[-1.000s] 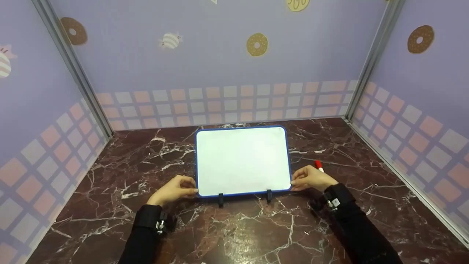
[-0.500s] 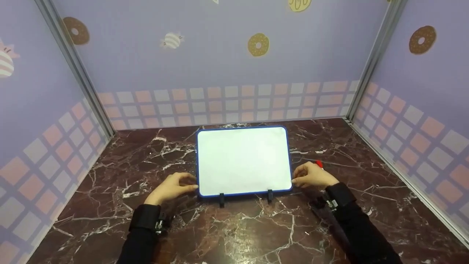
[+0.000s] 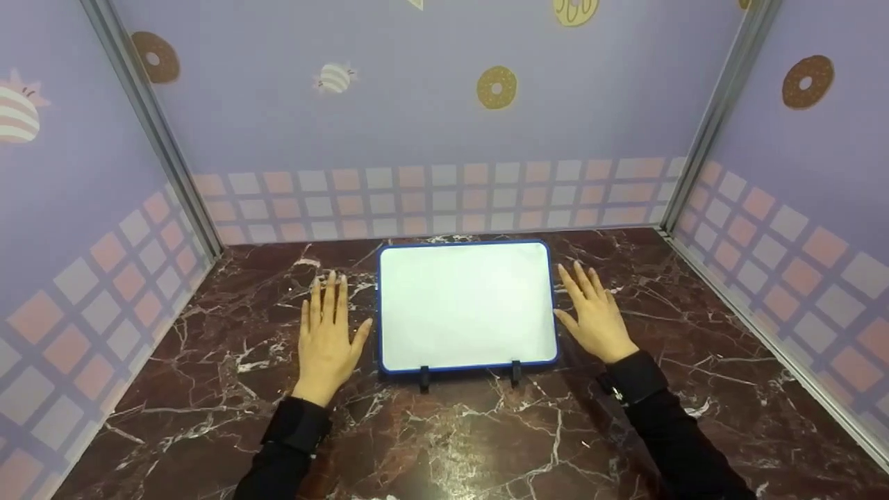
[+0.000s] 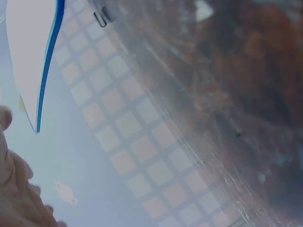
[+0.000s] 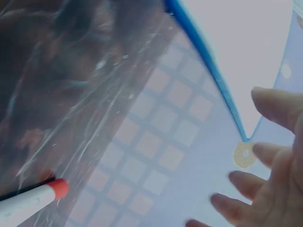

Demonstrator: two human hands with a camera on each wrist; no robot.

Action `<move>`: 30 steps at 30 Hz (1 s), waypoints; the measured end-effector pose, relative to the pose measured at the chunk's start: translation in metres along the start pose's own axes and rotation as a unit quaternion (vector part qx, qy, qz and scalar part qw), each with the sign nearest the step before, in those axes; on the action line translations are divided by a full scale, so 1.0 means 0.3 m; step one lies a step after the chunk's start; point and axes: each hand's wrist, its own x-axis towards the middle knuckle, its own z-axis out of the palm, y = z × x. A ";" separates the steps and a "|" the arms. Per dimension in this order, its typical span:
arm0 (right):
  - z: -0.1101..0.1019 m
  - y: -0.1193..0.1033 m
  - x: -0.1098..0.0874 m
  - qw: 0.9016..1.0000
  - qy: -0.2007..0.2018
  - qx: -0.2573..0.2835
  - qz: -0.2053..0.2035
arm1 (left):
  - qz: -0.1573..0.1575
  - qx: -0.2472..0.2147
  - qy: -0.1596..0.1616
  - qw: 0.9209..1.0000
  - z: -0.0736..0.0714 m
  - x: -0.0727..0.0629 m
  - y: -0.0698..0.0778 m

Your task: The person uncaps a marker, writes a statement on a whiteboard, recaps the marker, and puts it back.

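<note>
Marker (image 5: 31, 204) only in right wrist view; left hand (image 3: 328, 344), right hand (image 3: 597, 319) spread, empty, beside whiteboard (image 3: 469, 305)

Probably a work booth (image 3: 625, 83): 3 patterned walls (image 3: 417, 125), 2 metal posts (image 3: 155, 132), marbled tabletop (image 3: 472, 444).

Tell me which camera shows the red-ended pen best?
The right wrist view: the pen lies at its lower left, red end and part of the white body plain to see, though the frame cuts it off. Neither the head view nor the left wrist view shows any of it.
</note>
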 end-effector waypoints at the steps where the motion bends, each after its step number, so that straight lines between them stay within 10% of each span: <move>1: 0.006 0.005 0.000 1.000 0.001 -0.008 0.004 | -0.003 0.002 0.001 1.000 0.004 -0.002 0.001; 30: 0.031 0.171 -0.031 0.988 -0.008 -0.071 0.140 | -0.050 0.010 -0.068 0.996 0.009 -0.014 -0.026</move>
